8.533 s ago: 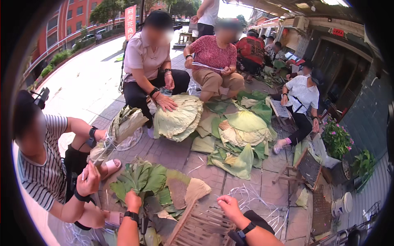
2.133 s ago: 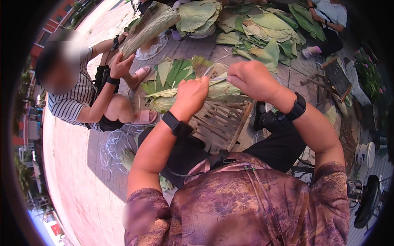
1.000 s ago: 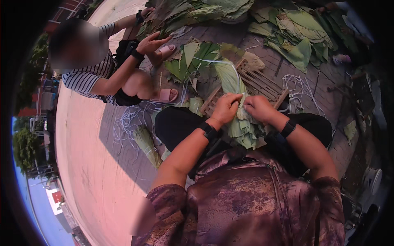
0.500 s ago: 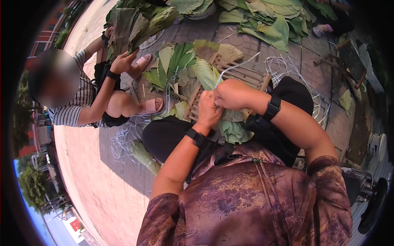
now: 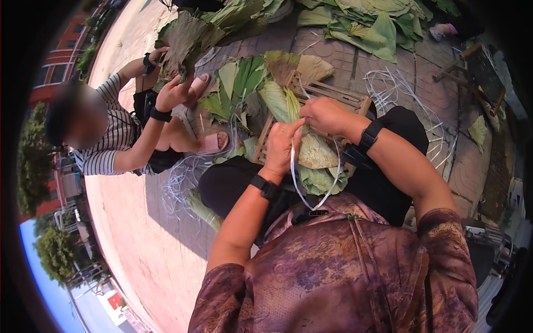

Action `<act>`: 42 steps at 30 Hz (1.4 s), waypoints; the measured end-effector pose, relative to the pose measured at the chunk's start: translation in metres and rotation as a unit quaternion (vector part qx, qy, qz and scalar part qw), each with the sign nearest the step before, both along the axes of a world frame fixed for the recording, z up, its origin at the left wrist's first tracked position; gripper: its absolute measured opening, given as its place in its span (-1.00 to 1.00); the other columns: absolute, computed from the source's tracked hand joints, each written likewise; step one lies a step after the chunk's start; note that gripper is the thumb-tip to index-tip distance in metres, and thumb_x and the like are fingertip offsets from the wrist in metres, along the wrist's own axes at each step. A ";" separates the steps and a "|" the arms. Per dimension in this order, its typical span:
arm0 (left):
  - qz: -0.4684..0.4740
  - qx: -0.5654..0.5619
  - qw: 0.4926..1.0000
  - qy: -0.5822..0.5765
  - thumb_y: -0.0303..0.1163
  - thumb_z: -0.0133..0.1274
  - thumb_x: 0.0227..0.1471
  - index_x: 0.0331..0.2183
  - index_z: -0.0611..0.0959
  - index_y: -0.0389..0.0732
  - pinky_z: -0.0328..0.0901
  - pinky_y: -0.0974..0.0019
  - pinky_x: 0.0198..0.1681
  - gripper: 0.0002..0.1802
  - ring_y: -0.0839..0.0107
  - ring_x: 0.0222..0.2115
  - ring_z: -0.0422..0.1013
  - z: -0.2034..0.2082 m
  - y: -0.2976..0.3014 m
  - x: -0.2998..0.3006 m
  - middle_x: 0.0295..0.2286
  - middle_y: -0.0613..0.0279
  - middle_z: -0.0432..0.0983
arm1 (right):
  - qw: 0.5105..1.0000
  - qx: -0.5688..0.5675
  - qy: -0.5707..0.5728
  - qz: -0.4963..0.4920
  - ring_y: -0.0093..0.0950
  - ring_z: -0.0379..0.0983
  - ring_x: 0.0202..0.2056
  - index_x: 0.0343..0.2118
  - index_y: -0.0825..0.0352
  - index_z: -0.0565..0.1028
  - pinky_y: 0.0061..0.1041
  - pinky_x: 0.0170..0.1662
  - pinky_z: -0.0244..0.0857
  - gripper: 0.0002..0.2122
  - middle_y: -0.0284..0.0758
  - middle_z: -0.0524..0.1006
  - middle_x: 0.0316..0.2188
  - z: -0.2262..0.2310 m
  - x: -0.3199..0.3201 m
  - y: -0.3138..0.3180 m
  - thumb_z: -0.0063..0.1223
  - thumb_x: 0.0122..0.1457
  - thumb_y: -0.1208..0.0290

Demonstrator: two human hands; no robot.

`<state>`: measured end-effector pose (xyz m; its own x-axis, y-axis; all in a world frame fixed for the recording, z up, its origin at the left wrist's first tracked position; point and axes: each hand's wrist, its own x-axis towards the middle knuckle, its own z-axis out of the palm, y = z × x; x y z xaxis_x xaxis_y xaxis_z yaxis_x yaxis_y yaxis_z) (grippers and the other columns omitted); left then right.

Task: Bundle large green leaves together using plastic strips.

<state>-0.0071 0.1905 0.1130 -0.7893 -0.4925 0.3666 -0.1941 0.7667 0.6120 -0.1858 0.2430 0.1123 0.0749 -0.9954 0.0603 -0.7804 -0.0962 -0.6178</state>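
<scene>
A rolled bundle of large green leaves (image 5: pixel 317 152) lies across a low slatted wooden frame (image 5: pixel 338 100) between my knees. My left hand (image 5: pixel 282 149) is closed at the bundle's near left side, pinching a white plastic strip (image 5: pixel 293 169). Close beside it, my right hand (image 5: pixel 326 115) is closed over the bundle, fingertips together on the same strip. The strip hangs in a long loop from my hands over the near leaves toward my lap. Its crossing point on the bundle is hidden by my fingers.
To the left a person in a striped shirt (image 5: pixel 105 116) sits holding big dry leaves (image 5: pixel 189 41). More leaves (image 5: pixel 372 28) are heaped at the far side. Loose white strips (image 5: pixel 388 86) lie on the paving at right, others (image 5: pixel 180 186) at left. A small wooden stool (image 5: pixel 483 72) stands far right.
My right hand has moved a little right, away from the left hand. A loop of white strip now hangs below my hands. The other person's leaves have shifted slightly.
</scene>
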 end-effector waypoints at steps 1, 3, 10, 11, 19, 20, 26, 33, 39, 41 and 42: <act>0.034 0.022 0.999 0.013 -0.37 -0.08 0.03 -0.23 0.55 -0.22 0.21 0.21 -0.38 -0.75 0.18 -0.49 0.29 0.003 0.001 0.001 -0.57 0.11 0.40 | 1.000 0.000 -0.006 0.002 -0.20 0.41 -0.38 -0.37 0.26 0.49 -0.29 -0.32 0.28 -0.82 -0.17 0.47 -0.42 0.007 -0.001 0.002 -0.05 -0.03 0.34; 0.061 0.021 0.998 0.018 -0.36 -0.07 0.03 -0.24 0.57 -0.22 0.21 0.24 -0.40 -0.75 0.20 -0.52 0.29 0.005 -0.004 0.000 -0.58 0.12 0.41 | 0.996 -0.057 0.020 -0.063 -0.17 0.39 -0.40 -0.51 0.25 0.47 -0.24 -0.38 0.26 -0.85 -0.20 0.46 -0.46 0.019 -0.008 0.004 -0.04 -0.04 0.30; 0.007 0.477 0.871 -0.120 -0.19 -0.06 0.06 -0.34 0.56 -0.36 0.15 0.42 -0.40 -0.63 0.51 -0.53 0.24 0.010 -0.041 0.002 -0.60 0.38 0.36 | 0.993 0.057 -0.083 0.054 -0.19 0.34 -0.59 -0.59 0.32 0.45 -0.28 -0.49 0.20 -0.74 -0.17 0.37 -0.71 0.040 -0.013 0.014 -0.02 -0.01 0.20; 0.008 0.477 0.871 -0.120 -0.19 -0.06 0.06 -0.34 0.56 -0.36 0.15 0.42 -0.40 -0.63 0.51 -0.53 0.24 0.003 -0.045 0.003 -0.60 0.38 0.36 | 0.993 0.057 -0.085 0.055 -0.19 0.34 -0.59 -0.59 0.32 0.45 -0.28 -0.49 0.20 -0.74 -0.17 0.37 -0.71 0.044 -0.015 0.015 -0.02 -0.01 0.20; -0.030 0.697 0.716 -0.018 -0.46 0.10 -0.08 -0.35 0.58 -0.30 0.20 0.42 -0.20 -0.83 0.47 -0.34 0.36 -0.003 -0.040 0.007 -0.41 0.22 0.49 | 0.792 0.108 -0.596 -0.076 -0.71 0.24 -0.63 -0.41 0.38 0.49 -0.71 -0.56 0.15 -0.73 -0.41 0.45 -0.58 0.025 -0.022 -0.002 -0.10 0.10 0.23; -0.034 0.682 0.730 -0.021 -0.49 0.11 -0.09 -0.36 0.59 -0.29 0.22 0.43 -0.23 -0.83 0.48 -0.37 0.38 -0.001 -0.038 0.006 -0.42 0.26 0.49 | 0.846 0.176 -0.500 -0.061 -0.70 0.26 -0.61 -0.34 0.39 0.47 -0.70 -0.54 0.18 -0.78 -0.41 0.45 -0.55 0.016 -0.018 -0.004 -0.10 0.09 0.34; 0.004 0.269 0.959 -0.087 -0.56 0.10 -0.19 -0.43 0.59 -0.23 0.30 0.37 -0.41 -0.85 0.34 -0.49 0.42 0.010 -0.023 -0.005 -0.51 0.19 0.50 | 0.904 0.208 -0.372 0.023 -0.57 0.39 -0.54 -0.36 0.37 0.49 -0.56 -0.49 0.29 -0.83 -0.37 0.45 -0.60 -0.022 0.002 -0.004 -0.05 -0.03 0.48; 0.125 0.000 0.992 -0.004 -0.52 0.14 -0.25 -0.53 0.48 -0.22 0.26 0.31 -0.50 -0.85 0.24 -0.58 0.36 -0.002 -0.004 -0.010 -0.60 0.17 0.39 | 0.851 0.254 -0.458 -0.039 -0.59 0.38 -0.57 -0.29 0.35 0.44 -0.59 -0.48 0.34 -0.83 -0.37 0.45 -0.58 -0.012 0.009 0.000 -0.08 0.04 0.49; 0.050 -0.011 0.998 0.038 -0.49 0.11 -0.16 -0.59 0.47 -0.24 0.26 0.31 -0.49 -0.88 0.23 -0.58 0.36 -0.006 -0.010 -0.006 -0.63 0.14 0.39 | 0.889 0.243 -0.386 -0.042 -0.49 0.43 -0.53 -0.43 0.35 0.43 -0.50 -0.48 0.32 -0.91 -0.33 0.46 -0.56 -0.004 0.005 -0.001 -0.08 -0.01 0.50; 0.068 -0.021 0.997 -0.002 -0.37 0.05 -0.08 -0.59 0.49 -0.22 0.24 0.19 -0.53 -0.83 0.11 -0.58 0.33 -0.007 -0.011 0.002 -0.63 0.10 0.39 | 0.994 0.012 -0.087 -0.057 -0.31 0.45 -0.47 -0.50 0.35 0.43 -0.37 -0.42 0.31 -0.92 -0.23 0.49 -0.51 0.008 0.007 0.003 -0.09 -0.07 0.50; 0.068 -0.020 0.997 -0.001 -0.37 0.05 -0.08 -0.59 0.49 -0.22 0.24 0.19 -0.53 -0.83 0.11 -0.58 0.33 -0.008 -0.010 0.006 -0.63 0.10 0.39 | 0.995 0.013 -0.087 -0.057 -0.31 0.45 -0.47 -0.50 0.35 0.43 -0.37 -0.42 0.31 -0.92 -0.23 0.49 -0.51 0.008 0.007 0.004 -0.09 -0.07 0.50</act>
<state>-0.0010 0.1802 0.1048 -0.7166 -0.5810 0.3859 -0.3002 0.7563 0.5812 -0.1784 0.2474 0.1203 -0.0468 -0.9982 0.0368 -0.6670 0.0038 -0.7451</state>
